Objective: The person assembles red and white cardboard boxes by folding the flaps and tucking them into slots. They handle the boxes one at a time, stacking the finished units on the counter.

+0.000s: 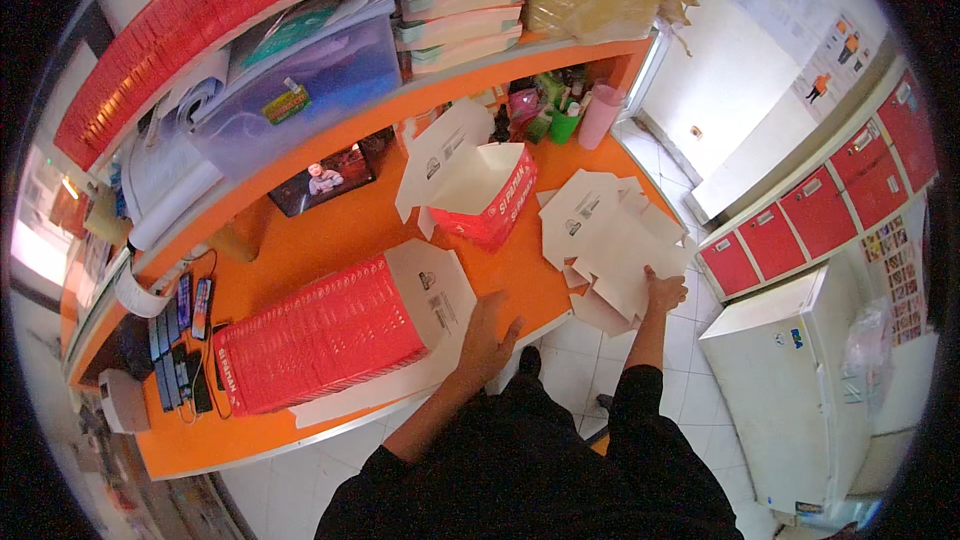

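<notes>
My right hand (664, 292) grips the near edge of a flat white cardboard box blank (628, 250), which overhangs the table's right end with other blanks. My left hand (488, 342), slightly blurred, has its fingers stretched out and thumb apart. It is beside the near right end of a long stack of nested red boxes (320, 338) with white insides; whether it touches them I cannot tell. Behind the hands, a single folded red box (490, 205) stands with its white lid flap raised.
The orange table (330, 250) carries a tablet (322, 178) and several phones (180, 330) on the left. A green cup (563, 127) and a pink cup (600, 118) stand at the back. Above runs a shelf with a plastic bin (300, 90). A white fridge (790, 370) is at right.
</notes>
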Demonstrator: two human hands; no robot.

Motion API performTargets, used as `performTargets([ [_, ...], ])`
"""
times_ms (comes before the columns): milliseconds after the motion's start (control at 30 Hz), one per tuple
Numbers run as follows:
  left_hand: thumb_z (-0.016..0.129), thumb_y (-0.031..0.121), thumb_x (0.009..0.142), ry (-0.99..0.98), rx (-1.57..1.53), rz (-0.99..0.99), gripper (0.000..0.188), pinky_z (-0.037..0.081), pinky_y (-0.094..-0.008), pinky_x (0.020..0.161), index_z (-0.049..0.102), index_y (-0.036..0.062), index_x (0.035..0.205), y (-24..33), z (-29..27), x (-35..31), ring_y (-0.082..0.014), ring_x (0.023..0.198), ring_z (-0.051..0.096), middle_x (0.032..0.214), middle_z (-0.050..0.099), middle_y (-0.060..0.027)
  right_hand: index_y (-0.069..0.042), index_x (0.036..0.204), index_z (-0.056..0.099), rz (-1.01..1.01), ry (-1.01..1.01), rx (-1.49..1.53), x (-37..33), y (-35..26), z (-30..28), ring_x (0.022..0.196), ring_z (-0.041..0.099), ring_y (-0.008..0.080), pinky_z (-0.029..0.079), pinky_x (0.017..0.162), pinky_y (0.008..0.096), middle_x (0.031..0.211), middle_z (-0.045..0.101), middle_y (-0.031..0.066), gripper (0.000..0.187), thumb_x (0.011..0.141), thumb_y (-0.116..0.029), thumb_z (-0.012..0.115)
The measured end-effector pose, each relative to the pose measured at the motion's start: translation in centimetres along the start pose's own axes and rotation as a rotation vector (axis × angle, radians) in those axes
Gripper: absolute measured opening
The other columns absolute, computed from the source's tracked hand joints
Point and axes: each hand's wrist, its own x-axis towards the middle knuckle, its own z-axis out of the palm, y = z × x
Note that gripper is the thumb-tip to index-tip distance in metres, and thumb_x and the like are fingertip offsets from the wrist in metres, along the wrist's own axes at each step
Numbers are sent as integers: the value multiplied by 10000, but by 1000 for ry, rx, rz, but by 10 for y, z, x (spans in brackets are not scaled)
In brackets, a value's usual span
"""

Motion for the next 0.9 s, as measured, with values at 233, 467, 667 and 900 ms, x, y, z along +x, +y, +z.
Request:
performTargets([
  [233,567,215,877,-176,50,-91,505,342,-426,1003,367,-37,1267,-29,13,-23,-397,1148,432,1210,437,-254,-39,1082,438,36,112,38,-16,1,-10,1025,504,360,508,766,476,1058,485,160,843,503,-514,824],
  [467,564,230,878,-164,36,-49,509,357,-430,989,368,-13,1280,-30,25,-22,-392,1140,439,1200,441,-249,-47,1026,467,-124,106,297,18,21,-7,1021,534,359,491,775,469,1071,541,154,575,628,-290,803],
  [667,556,282,899,-298,-84,-71,528,403,-393,953,357,-10,1291,-24,17,-5,-349,1070,521,1205,467,-216,-6,1052,512,-400,-85,1114,-20,-16,-85,916,587,281,475,824,408,1035,599,149,407,725,-116,727],
  [900,552,292,913,-300,-1439,-444,382,481,-319,864,490,9,1161,72,30,79,-156,956,587,1086,581,-102,-39,1143,578,-1022,-452,883,-129,-5,-192,1024,592,249,479,875,343,1174,585,125,361,791,-47,658],
])
